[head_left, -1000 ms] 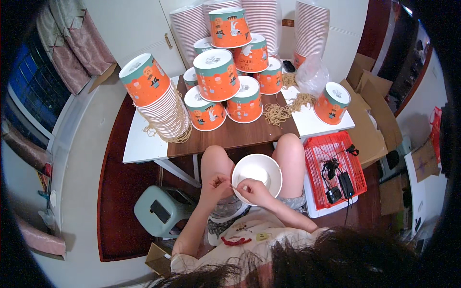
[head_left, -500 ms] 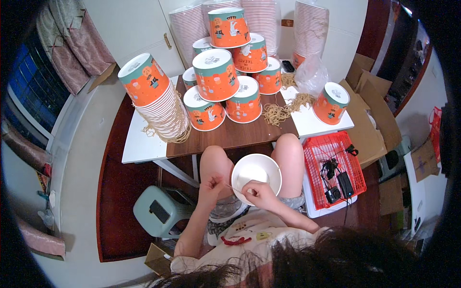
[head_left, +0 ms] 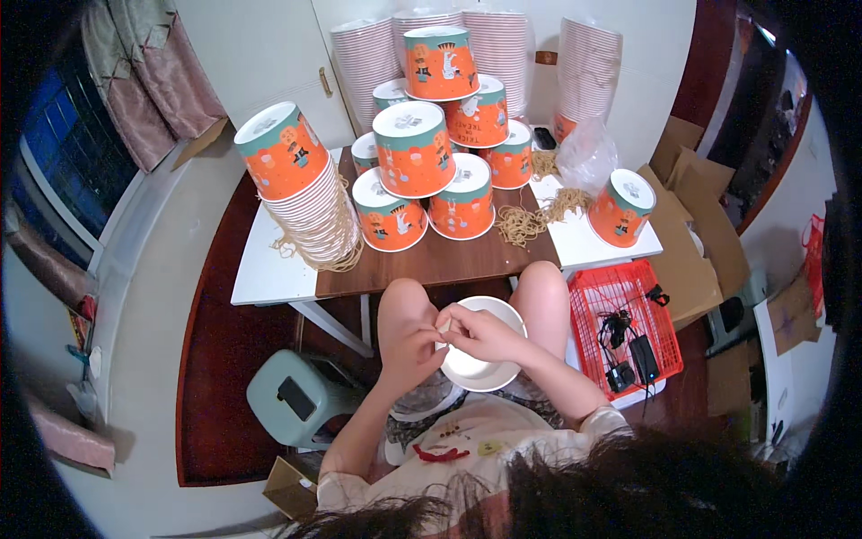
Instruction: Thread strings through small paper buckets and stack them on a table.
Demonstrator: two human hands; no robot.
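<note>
Item: leaning stack of upturned orange tubs, between ten and eleven o'clock from the bucket – beige strands loop over its rims; a snagged strand could, I judge, pull it over. Base print too small to read.

Item: my left hand, fingers curled, meeting the right at the bucket's rim – whether it pinches anything I cannot tell.

Item: pyramid of upturned tubs, near twelve; bumping the table might topple it. One carries dark lettering, upside down; no brand I can make out.

Item: white bucket, between my thighs; parting my knees could drop it.

Item: my right hand, bent over that rim, fingertips bunched, their grip hidden.

Item: beige cord heap, just past twelve; liable to tangle.

Item: lone upturned tub, between one and two, base print illegible.
</note>
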